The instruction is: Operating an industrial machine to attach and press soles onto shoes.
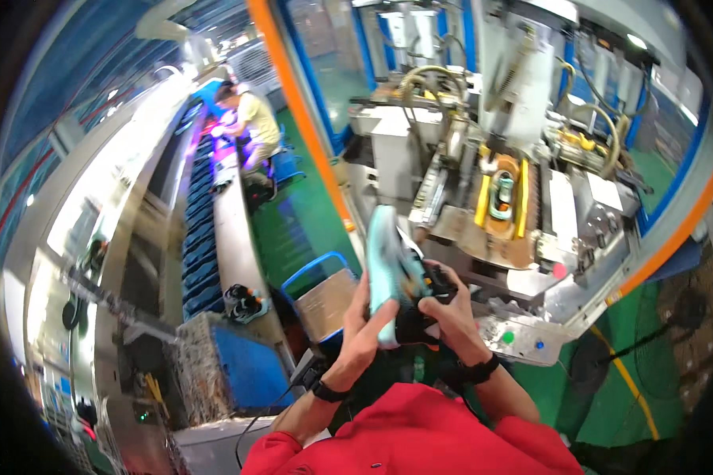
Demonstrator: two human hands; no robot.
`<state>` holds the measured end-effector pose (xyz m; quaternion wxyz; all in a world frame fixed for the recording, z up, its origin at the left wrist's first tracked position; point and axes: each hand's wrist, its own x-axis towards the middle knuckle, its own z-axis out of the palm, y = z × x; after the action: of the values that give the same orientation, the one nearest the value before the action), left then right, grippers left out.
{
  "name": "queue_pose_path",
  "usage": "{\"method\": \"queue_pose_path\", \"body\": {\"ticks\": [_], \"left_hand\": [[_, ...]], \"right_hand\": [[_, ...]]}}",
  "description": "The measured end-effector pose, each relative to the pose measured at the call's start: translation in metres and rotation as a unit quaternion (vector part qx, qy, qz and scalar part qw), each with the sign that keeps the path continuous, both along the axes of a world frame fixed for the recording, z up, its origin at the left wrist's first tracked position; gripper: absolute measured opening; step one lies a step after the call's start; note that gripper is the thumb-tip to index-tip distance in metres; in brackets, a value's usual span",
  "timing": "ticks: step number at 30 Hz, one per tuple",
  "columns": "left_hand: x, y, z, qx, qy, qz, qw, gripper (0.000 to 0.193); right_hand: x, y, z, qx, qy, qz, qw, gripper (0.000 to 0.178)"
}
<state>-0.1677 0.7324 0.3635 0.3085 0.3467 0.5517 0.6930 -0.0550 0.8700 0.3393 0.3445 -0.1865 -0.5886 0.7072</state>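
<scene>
Both of my hands hold one sports shoe [385, 257] out in front of my red shirt, its pale teal sole turned to the left and its black upper with orange marks to the right. My left hand [362, 328] is closed on the sole's near end, thumb across it. Around the black upper wrap the fingers of my right hand [454, 314], partly hidden by the shoe. Just beyond, in the machine, another shoe [501, 195] lies in a tan holder [499, 228] between yellow side bars [523, 198].
An orange-framed machine [309, 142] rises ahead, its control panel [523, 336] near my right arm. On the left, dark shoes [245, 304] rest on a long bench [234, 245] beside a blue block [249, 364]. A blue-railed cart [325, 305] stands between. Farther off sits a co-worker [253, 123].
</scene>
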Motion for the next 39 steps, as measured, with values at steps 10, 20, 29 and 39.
{"method": "queue_pose_path", "body": {"ticks": [10,20,29,39], "left_hand": [[0.007,0.279,-0.035,-0.142,0.045,-0.162,0.975,0.045],[-0.001,0.503,-0.143,-0.267,0.336,0.018,0.903,0.078],[-0.044,0.504,-0.154,-0.308,-0.095,-0.089,0.943,0.041],[-0.071,0.209,-0.032,-0.189,-0.329,-0.187,0.906,0.052]], "right_hand": [[0.135,0.133,-0.026,-0.017,-0.004,-0.372,0.928,0.052],[0.204,0.150,-0.009,0.002,-0.127,-0.599,0.790,0.057],[0.200,0.271,0.005,0.144,-0.234,-0.536,0.798,0.051],[-0.020,0.450,-0.016,0.196,-0.533,-0.230,0.790,0.047]]}}
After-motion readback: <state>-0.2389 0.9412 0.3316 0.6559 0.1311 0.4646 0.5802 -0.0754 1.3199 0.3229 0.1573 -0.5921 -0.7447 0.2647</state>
